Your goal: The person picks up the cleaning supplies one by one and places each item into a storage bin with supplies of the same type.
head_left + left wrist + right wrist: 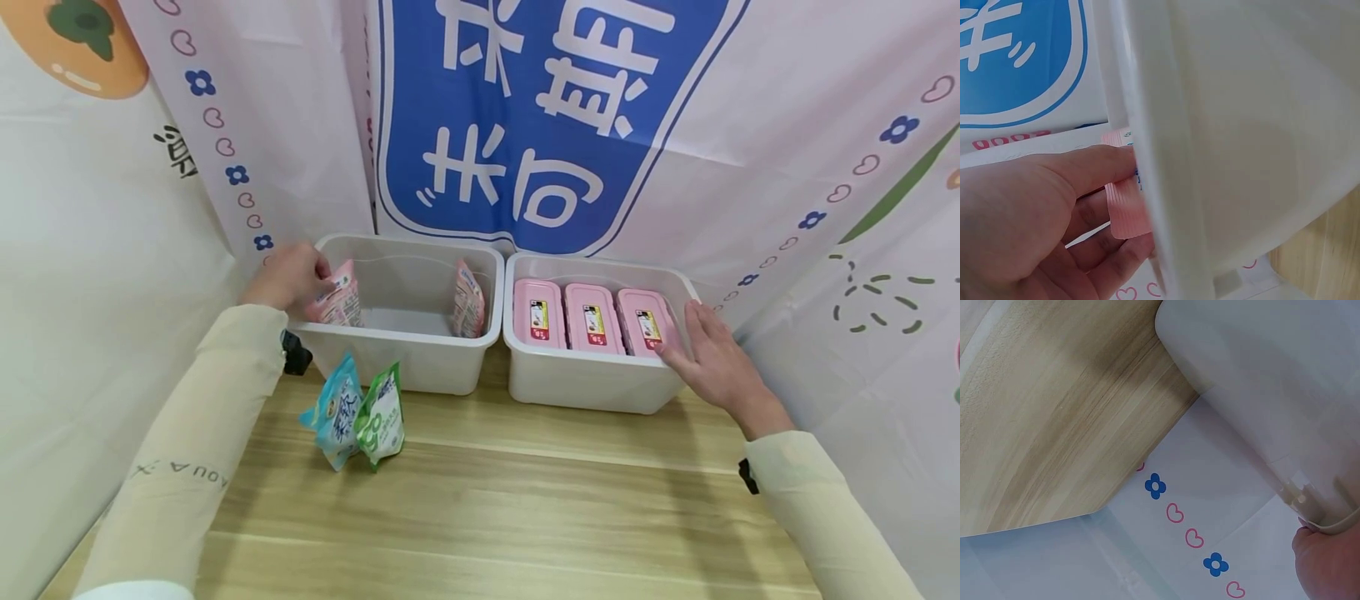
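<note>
Your left grip [283, 277], the nearer, pinches a pink packet [343, 303], near upright, to its right inside the left bin [420, 357]; right grip [716, 364], fingers straight, touches right bin [581, 385].

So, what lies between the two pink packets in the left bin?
Just bare bin floor, in the head view: the left hand holds one packet at the left end; the other packet stands near the right end.
</note>
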Demonstrator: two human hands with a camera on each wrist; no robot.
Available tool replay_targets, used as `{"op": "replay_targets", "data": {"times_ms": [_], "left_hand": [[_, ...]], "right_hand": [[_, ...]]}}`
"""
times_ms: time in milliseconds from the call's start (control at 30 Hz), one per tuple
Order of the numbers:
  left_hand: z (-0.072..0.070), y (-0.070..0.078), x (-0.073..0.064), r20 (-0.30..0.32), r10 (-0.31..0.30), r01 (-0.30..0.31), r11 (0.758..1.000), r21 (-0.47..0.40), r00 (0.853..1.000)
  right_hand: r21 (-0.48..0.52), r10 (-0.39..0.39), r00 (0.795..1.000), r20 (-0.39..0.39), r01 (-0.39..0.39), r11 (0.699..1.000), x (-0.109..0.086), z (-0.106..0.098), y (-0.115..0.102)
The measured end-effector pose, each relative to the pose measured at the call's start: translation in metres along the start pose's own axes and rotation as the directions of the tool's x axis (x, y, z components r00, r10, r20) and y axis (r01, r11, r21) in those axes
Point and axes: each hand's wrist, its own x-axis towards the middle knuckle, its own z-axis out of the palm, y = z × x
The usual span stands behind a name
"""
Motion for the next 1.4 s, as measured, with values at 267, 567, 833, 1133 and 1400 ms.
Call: {"op": "replay_targets", "data": {"times_ms": [267,567,833,1133,1400], "left_hand": [[0.003,0.0,0.002,-0.007,-0.001,0.001,1.0,0.014,1.0],[0.005,0.0,0.003,0.002,-0.009,0.009,1.0,0.008,1.0],[0.007,0.002,0.003,-0.003,-0.001,0.001,0.999,0.045,1.0],[0.012,0.002,0.006,-0.024,0.006,-0.004,0.996,0.085,1.0],[0.01,0.004,0.005,-0.018,0.019,-0.017,0.993,0.113,1.0]], "right_hand": [[0.001,0.002,1.0,0.003,-0.002,1.0,0.0,0.0,0.0],[-0.007,0.002,1.0,0.004,-0.002,1.0,-0.001,0.0,0.0],[-0.002,-0.005,1.0,-0.008,0.005,1.0,-0.001,0.0,0.0],[0.001,-0.011,1.0,-0.015,0.011,1.0,-0.001,-0.001,-0.001],[0.006,0.004,1.0,-0.009,-0.004,1.0,0.0,0.0,-0.003]]}}
